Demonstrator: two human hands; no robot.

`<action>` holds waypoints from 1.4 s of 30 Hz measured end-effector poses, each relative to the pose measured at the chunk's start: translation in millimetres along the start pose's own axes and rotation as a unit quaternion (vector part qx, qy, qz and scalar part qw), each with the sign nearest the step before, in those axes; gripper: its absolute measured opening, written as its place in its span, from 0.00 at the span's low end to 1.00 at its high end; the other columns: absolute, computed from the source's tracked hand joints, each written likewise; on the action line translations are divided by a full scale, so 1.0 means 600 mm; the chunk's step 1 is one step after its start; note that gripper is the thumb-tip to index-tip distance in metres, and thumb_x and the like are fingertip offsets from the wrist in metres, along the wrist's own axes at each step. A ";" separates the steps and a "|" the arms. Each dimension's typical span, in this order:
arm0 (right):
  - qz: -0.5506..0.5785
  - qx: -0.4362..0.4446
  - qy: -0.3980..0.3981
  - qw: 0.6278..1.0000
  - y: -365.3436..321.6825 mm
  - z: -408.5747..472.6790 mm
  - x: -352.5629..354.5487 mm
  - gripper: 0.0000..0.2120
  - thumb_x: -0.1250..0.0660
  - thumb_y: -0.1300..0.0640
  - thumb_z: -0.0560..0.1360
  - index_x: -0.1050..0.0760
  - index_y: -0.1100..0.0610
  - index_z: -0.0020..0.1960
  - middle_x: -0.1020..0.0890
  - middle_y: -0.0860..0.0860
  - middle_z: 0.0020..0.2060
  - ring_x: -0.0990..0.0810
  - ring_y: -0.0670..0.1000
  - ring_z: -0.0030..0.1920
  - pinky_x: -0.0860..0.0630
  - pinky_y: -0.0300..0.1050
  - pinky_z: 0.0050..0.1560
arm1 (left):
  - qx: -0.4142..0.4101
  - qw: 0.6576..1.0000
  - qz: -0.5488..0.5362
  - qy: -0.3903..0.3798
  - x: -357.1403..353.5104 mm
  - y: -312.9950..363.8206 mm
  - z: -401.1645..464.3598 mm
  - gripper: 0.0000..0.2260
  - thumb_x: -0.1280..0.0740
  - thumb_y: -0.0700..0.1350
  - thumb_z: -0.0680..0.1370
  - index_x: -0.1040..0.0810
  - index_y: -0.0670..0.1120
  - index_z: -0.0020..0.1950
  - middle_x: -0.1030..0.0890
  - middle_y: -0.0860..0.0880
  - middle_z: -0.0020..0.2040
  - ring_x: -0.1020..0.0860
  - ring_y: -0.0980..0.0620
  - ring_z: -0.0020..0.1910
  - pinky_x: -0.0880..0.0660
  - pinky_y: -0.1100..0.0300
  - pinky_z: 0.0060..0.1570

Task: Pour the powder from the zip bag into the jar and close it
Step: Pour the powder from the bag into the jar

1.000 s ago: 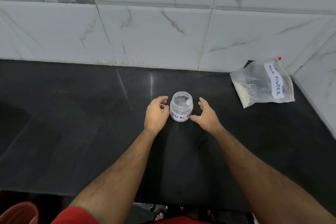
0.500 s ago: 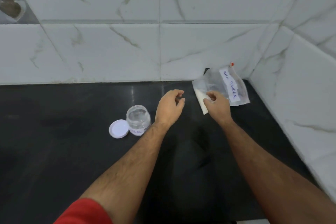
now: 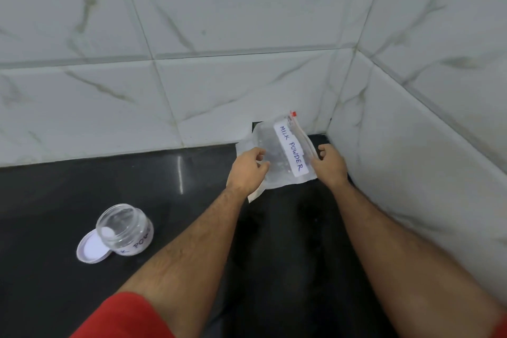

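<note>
- zip bag [image 3: 277, 156]: clear, white label reading "milk powder", red slider tab at its far top corner; lies in the far right corner of the black counter [image 3: 55, 200], its far edge against the tiled wall [image 3: 192, 22]. left edge hidden under the left hand; how much powder is inside is hard to make out.
- left hand [image 3: 247, 170]: fingers curled, pinching the bag's left side; fingertips partly hidden behind the plastic.
- right hand [image 3: 329, 164]: fingers curled round the bag's right edge by the zip strip; the exact hold is hard to see.
- jar [image 3: 126, 228]: clear, open, upright on the counter to the near left, well apart from the bag; handwritten label only partly readable.
- lid [image 3: 92, 247]: white, flat on the counter, touching the jar's left side, partly hidden behind it.
- red sleeve [image 3: 123, 315]: cut off at the bottom edge.
</note>
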State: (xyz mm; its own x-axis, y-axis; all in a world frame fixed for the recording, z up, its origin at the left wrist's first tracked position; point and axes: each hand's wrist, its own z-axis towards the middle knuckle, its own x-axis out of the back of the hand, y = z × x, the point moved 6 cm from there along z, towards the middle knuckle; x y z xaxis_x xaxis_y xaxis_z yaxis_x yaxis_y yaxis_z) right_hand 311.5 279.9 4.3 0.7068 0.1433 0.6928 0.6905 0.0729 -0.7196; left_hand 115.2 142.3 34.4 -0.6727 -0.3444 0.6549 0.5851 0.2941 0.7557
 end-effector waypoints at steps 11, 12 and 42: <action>-0.003 -0.026 -0.083 0.996 0.030 0.066 -0.025 0.07 0.30 0.59 0.74 0.21 0.63 0.42 0.19 0.58 0.40 0.23 0.55 0.39 0.28 0.48 0.40 | 0.019 1.000 -0.007 -0.009 -0.032 0.027 0.043 0.16 0.33 0.47 0.80 0.23 0.46 0.67 0.19 0.49 0.61 0.21 0.53 0.53 0.27 0.62 0.53; 0.008 -0.025 -0.082 0.996 0.029 0.064 -0.023 0.09 0.29 0.59 0.73 0.21 0.64 0.39 0.20 0.57 0.37 0.25 0.54 0.37 0.29 0.48 0.38 | 0.021 1.000 -0.008 -0.009 -0.032 0.028 0.044 0.15 0.33 0.47 0.80 0.23 0.46 0.66 0.19 0.49 0.61 0.22 0.54 0.52 0.28 0.62 0.53; -0.032 0.253 -0.113 0.960 -0.354 -0.235 -0.021 0.09 0.31 0.60 0.75 0.13 0.60 0.41 0.13 0.53 0.39 0.17 0.54 0.41 0.23 0.46 0.41 | 0.129 0.983 -0.081 0.104 0.247 0.015 -0.079 0.12 0.33 0.49 0.75 0.20 0.46 0.34 0.14 0.47 0.37 0.14 0.47 0.40 0.17 0.46 0.45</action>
State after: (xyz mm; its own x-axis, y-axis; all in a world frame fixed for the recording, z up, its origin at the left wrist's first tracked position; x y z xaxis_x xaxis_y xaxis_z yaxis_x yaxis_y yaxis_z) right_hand 177.4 123.5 154.9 0.5753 0.3283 0.7492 0.5275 0.5511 -0.6466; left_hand 42.2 51.3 137.9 -0.6252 -0.5724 0.5305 0.3246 0.4275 0.8437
